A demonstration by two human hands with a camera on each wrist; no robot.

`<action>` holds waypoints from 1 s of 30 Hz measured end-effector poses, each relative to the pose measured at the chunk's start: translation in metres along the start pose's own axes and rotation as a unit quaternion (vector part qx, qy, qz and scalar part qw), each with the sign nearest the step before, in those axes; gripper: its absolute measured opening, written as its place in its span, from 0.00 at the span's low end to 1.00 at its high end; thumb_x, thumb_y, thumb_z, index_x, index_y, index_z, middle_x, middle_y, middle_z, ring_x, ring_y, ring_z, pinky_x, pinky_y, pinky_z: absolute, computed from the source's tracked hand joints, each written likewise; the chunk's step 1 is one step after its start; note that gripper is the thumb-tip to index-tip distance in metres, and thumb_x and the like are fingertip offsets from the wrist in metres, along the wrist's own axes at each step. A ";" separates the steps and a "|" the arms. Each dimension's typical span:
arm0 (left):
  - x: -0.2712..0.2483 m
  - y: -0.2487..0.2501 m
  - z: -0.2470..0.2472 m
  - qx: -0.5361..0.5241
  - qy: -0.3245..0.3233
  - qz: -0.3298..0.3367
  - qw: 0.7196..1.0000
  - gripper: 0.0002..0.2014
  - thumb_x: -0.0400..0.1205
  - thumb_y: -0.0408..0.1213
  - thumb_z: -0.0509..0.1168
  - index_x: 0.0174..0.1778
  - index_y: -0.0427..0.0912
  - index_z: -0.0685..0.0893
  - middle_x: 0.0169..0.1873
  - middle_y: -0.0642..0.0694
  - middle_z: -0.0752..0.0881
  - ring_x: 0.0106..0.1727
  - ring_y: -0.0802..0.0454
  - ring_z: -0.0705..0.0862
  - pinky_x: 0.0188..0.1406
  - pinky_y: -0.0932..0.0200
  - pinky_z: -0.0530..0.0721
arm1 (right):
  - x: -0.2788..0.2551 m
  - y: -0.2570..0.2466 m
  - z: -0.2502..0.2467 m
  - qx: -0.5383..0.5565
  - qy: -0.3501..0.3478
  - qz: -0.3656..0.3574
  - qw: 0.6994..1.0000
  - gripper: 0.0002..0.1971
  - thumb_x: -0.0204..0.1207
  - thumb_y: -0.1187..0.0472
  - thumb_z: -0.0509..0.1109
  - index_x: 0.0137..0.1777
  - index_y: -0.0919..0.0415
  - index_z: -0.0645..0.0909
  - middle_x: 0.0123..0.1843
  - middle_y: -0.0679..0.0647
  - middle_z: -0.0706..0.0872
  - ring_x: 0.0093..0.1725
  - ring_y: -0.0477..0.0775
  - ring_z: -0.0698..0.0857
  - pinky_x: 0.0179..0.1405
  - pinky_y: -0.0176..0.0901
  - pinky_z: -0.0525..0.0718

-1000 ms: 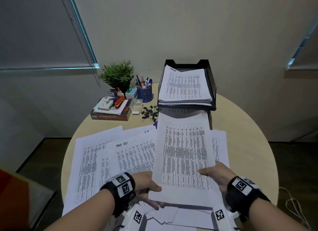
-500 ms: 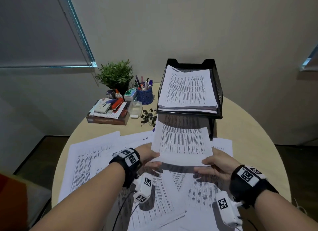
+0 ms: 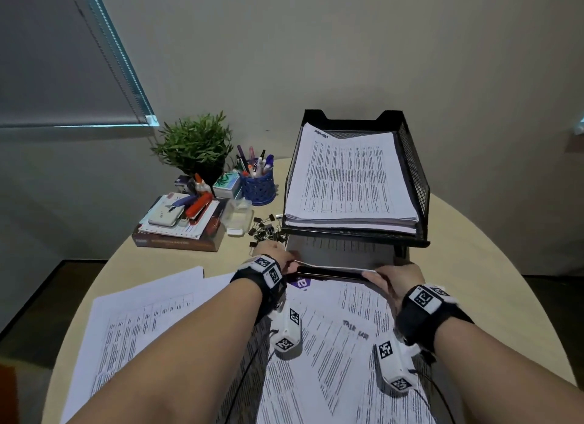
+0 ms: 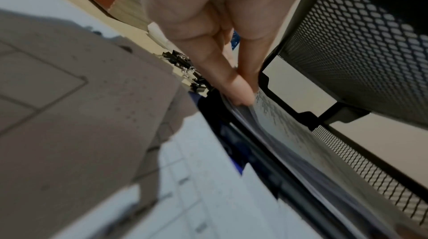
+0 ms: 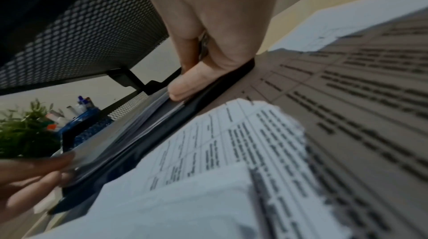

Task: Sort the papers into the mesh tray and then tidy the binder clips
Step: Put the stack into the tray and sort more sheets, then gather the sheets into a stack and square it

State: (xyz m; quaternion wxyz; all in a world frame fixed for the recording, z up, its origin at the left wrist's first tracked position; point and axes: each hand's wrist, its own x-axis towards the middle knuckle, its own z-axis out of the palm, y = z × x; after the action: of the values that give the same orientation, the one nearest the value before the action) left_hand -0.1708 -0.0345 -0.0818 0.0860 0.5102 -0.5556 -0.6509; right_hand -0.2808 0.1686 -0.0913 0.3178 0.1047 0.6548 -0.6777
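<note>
Two hands: my left hand (image 3: 274,259) and right hand (image 3: 395,279) each pinch one near corner of the sheet (image 3: 335,259).
Sheet position: between my hands, entering the mesh tray (image 3: 414,177) lower tier.
Handling: light, floppy, probably slippery; grip both corners.
Binder clips (image 3: 265,230): beyond my left hand, on the bench (image 3: 474,265).

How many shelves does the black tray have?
2. The upper black mesh tier holds a thick stack of printed pages. The lower tier sits under it, where both hands slide in a sheet. No more are visible.
</note>
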 end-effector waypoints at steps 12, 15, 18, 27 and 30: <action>-0.043 -0.018 -0.035 0.237 -0.027 0.077 0.968 0.16 0.73 0.41 0.74 0.31 0.45 0.72 0.33 0.41 0.85 0.35 0.45 0.83 0.35 0.56 0.82 | -0.039 0.000 -0.004 -0.200 0.009 -0.038 0.979 0.21 0.78 0.66 0.69 0.66 0.61 0.64 0.31 0.64 0.79 0.25 0.59 0.78 0.27 0.51 0.84; -0.068 -0.046 -0.058 0.315 -0.063 0.080 0.944 0.11 0.75 0.43 0.72 0.35 0.47 0.75 0.42 0.43 0.84 0.47 0.44 0.83 0.51 0.54 0.80 | -0.081 0.010 -0.012 -0.209 -0.056 -0.035 0.976 0.21 0.79 0.69 0.67 0.68 0.58 0.64 0.34 0.67 0.79 0.26 0.58 0.77 0.27 0.47 0.78; -0.093 -0.076 -0.087 0.347 -0.070 0.097 0.930 0.10 0.77 0.42 0.69 0.44 0.43 0.76 0.39 0.49 0.78 0.43 0.49 0.77 0.42 0.59 0.73 | -0.118 0.033 -0.023 -0.249 -0.121 -0.018 0.961 0.14 0.79 0.69 0.67 0.62 0.65 0.70 0.38 0.68 0.81 0.27 0.58 0.77 0.29 0.48 0.79; -0.123 -0.141 -0.183 0.429 0.094 0.044 0.897 0.29 0.73 0.51 0.70 0.68 0.41 0.76 0.65 0.40 0.77 0.65 0.42 0.77 0.64 0.51 0.79 | -0.178 0.110 -0.010 -0.327 -0.114 -0.030 0.938 0.09 0.77 0.70 0.68 0.56 0.64 0.77 0.42 0.57 0.76 0.39 0.48 0.80 0.37 0.26 0.78; -0.127 -0.145 -0.200 0.408 0.100 -0.015 0.907 0.41 0.72 0.56 0.71 0.76 0.36 0.66 0.73 0.37 0.70 0.72 0.38 0.72 0.69 0.46 0.75 | -0.182 0.116 0.005 -0.390 -0.095 -0.061 0.914 0.14 0.76 0.61 0.72 0.60 0.59 0.76 0.51 0.53 0.78 0.51 0.52 0.80 0.49 0.36 0.75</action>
State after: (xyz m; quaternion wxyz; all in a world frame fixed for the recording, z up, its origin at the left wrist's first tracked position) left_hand 0.1059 -0.0220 -0.0999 -0.0843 0.5715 -0.7533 -0.3143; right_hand -0.0723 0.2245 -0.0847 0.3521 -0.1330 0.8390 -0.3930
